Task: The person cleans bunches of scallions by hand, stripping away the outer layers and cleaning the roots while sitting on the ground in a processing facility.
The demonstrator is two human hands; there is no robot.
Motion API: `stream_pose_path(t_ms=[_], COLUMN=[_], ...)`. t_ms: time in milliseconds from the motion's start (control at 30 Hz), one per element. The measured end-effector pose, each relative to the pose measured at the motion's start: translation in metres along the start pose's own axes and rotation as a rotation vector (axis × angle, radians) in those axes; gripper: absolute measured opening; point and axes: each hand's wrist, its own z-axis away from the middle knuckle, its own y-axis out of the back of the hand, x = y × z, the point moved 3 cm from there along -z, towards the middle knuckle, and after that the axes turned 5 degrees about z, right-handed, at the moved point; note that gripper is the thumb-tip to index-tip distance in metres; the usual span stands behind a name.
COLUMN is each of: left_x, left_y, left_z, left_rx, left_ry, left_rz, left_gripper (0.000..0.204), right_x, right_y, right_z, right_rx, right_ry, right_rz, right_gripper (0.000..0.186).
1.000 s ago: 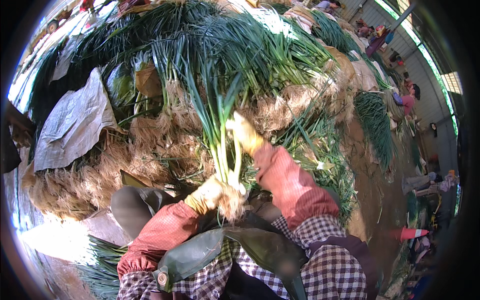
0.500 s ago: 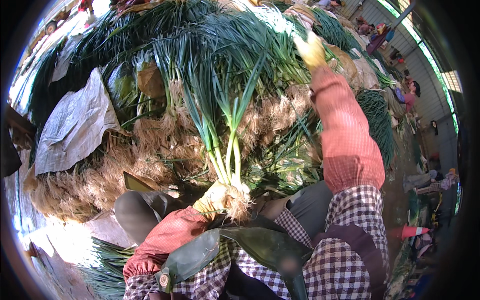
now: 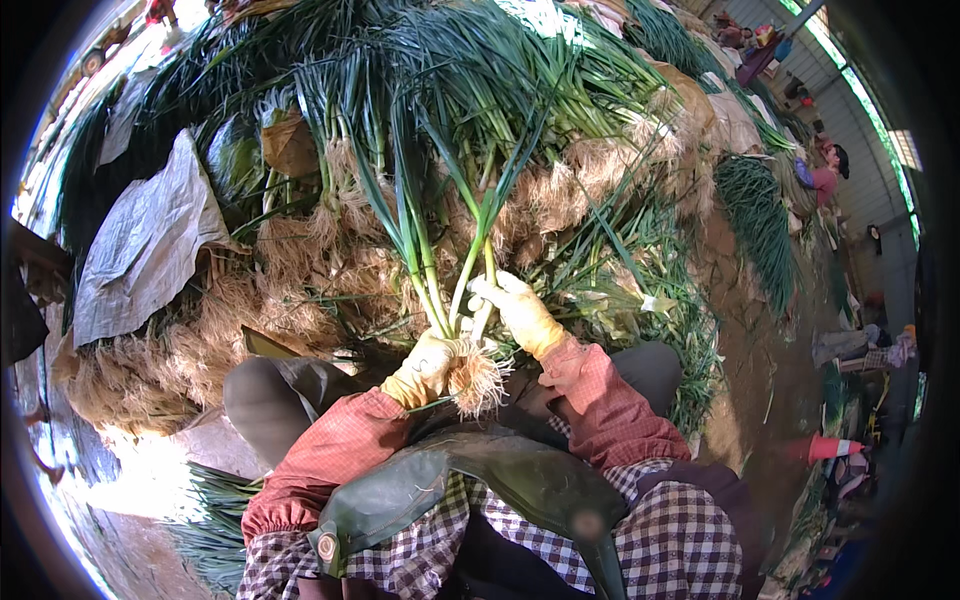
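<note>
My left hand [image 3: 424, 368], in a yellowish glove, is closed round the lower stalks of a small bunch of green onions [image 3: 432, 280], just above their pale, stringy roots. The long green leaves point away from me. My right hand [image 3: 522, 312], gloved likewise, has its fingers closed on one stalk at the right side of the bunch, a little above the left hand. Red sleeve covers run up both forearms. The bunch hangs over my lap, where a dark green apron [image 3: 500, 485] lies.
A big heap of green onions [image 3: 400, 60] lies ahead, roots [image 3: 230, 350] toward me. A whitish sheet [image 3: 150, 245] covers its left part. Loose leaves [image 3: 670, 310] litter the ground at right. More onions [image 3: 215, 500] lie at lower left; a traffic cone [image 3: 830, 448] stands far right.
My right hand has come back from the far right of the heap to the bunch and taken hold of a stalk. My left hand has kept its grip, nearly in place.
</note>
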Motion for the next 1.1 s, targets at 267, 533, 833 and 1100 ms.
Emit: stream_pose_path(t_ms=[267,533,833,1100], left_x=[-0.005,-0.001,0.009,0.050], left_y=[0.013,0.009,-0.006,0.000], left_z=[-0.003,-0.001,0.010,-0.001], left_rx=[0.010,0.026,-0.450,-0.178], left_ry=[-0.062,-0.146,0.165,-0.031], left_rz=[-0.058,-0.038,-0.110,0.454], left_gripper=[0.017,0.015,0.025,0.021], right_x=[-0.002,-0.042,-0.129,-0.193], right_y=[-0.008,-0.053,-0.052,0.082], right_z=[0.014,0.020,-0.127,-0.086], right_rx=[0.190,0.160,0.312,0.754], right_ry=[0.225,0.441,0.306,0.507], right_rz=[1.059,0.895,1.631,1.137], right_gripper=[0.021,0.015,0.030,0.026])
